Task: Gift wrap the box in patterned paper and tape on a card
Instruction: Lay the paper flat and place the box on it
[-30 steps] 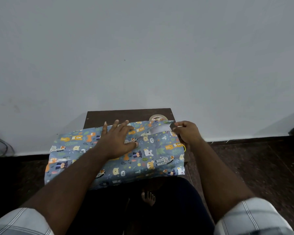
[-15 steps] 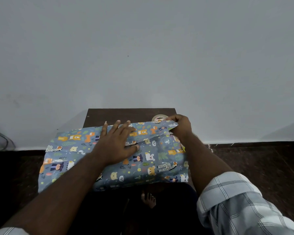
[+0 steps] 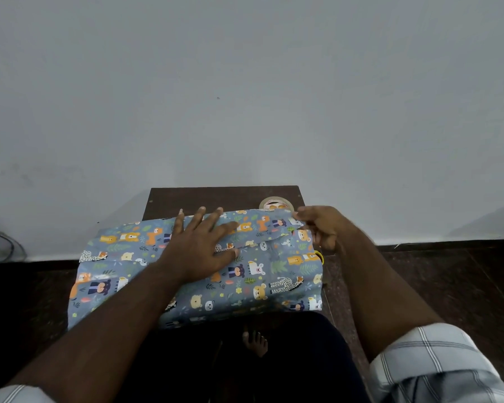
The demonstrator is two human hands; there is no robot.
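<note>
A small dark wooden bench [image 3: 186,197] stands against the pale wall [image 3: 245,82]. Blue animal-patterned wrapping paper [image 3: 280,269] covers most of its top and overhangs the left and near edges. A flat round roll of tape [image 3: 275,203] lies at the back right corner, just behind the paper. The left hand [image 3: 200,247] rests flat on the paper's middle; the right hand [image 3: 320,225] is at the paper's far right corner, its fingers [image 3: 298,213] on the edge.

**Blue animal-print paper on a dark brown table**

The wrapping paper [image 3: 274,274] is dusty blue, printed with orange bears, cream bears, spotted leopards and green leaves (a flash of yellow shows at its right edge); the table [image 3: 216,197] is dark brown; the tape roll [image 3: 275,203] pale beige; the sleeve [image 3: 437,365] white with grey checks; the wall [image 3: 245,82] plain grey-white.
</note>
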